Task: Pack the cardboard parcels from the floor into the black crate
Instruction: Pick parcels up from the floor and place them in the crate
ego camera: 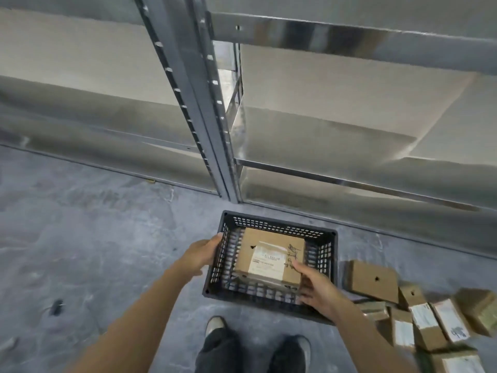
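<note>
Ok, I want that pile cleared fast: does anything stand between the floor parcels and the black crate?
Nothing visible does. The floor parcels lie just right of the open crate. Inside, a labelled parcel fills much of it, held by the right hand; the left hand touches the rim.

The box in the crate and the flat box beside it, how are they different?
The labelled parcel sits in the black crate; the flat parcel lies on the floor. The labelled parcel shows a white label; the flat parcel a bare face with one hole. Both are brown cardboard.
</note>
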